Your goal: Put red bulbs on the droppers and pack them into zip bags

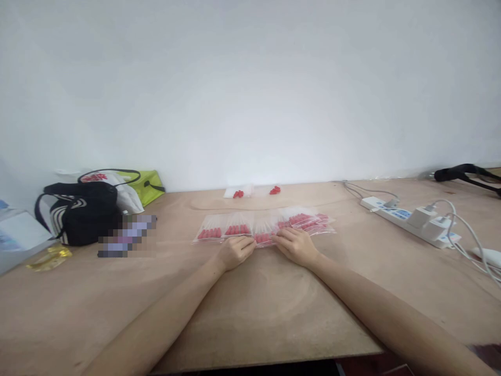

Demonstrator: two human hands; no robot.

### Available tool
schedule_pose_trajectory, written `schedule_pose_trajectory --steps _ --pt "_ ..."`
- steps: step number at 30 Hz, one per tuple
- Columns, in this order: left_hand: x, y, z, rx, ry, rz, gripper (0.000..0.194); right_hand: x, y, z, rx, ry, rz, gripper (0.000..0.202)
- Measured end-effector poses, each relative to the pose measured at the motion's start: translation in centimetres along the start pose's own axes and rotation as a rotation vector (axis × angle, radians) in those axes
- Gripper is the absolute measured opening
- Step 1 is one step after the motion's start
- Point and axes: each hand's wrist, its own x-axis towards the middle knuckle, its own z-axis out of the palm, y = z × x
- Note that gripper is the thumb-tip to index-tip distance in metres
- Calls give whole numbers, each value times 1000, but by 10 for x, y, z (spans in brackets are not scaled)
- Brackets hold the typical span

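Between my hands lies a clear plastic bag [264, 227] with red pieces along its near end. My left hand [235, 253] has its fingers closed at that bag's near left corner. At the near right corner my right hand [296, 247] pinches the edge, fingers bent together. Two similar bags, one at the far left [210, 223] and one beside it [237, 221], lie flat with red pieces lined up inside. Right of the middle, several more bags [303, 219] overlap in a loose pile, partly behind my right hand. The fingertips are too small to see fully.
Near the wall lie two small heaps of red pieces, left [238, 194] and right [275, 190], by clear bags. A black bag [88, 211], a green bag [147, 188] and a blurred item [129, 236] stand left. A power strip [407, 219] with cables lies right.
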Motion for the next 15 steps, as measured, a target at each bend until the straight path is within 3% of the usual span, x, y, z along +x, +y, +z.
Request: schedule_pose_trajectory --steps 5,15 --pt "-3 1 1 -69 26 -40 20 7 -6 2 -41 -19 -95 17" --pt "-7 -1 5 -120 6 -52 23 8 -5 -2 168 -79 114 23"
